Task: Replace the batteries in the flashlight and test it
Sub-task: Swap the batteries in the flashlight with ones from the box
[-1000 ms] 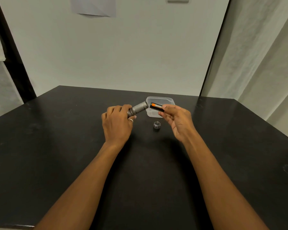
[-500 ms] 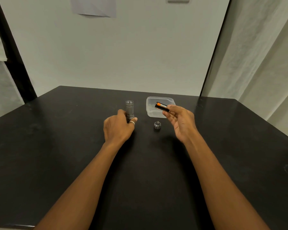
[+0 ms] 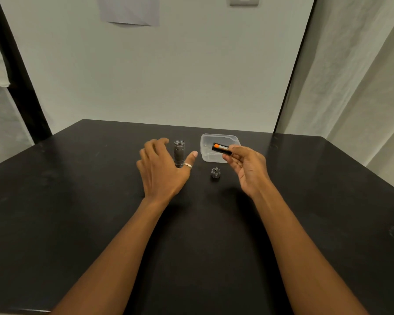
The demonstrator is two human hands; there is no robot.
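Observation:
The grey flashlight body stands upright on the black table, its open end up. My left hand is just in front of it, fingers spread, not gripping it. My right hand pinches a black and orange battery by one end, holding it over the clear plastic container. The flashlight's end cap with its spring sits on the table between my hands.
The table's back edge meets a white wall. A black post stands at the far left and a pale curtain hangs at the right. The container sits near the table's back middle.
My left hand tipped the flashlight body upright, stood it on the table and has now let go, fingers opening. The right hand with the battery shifted slightly right.

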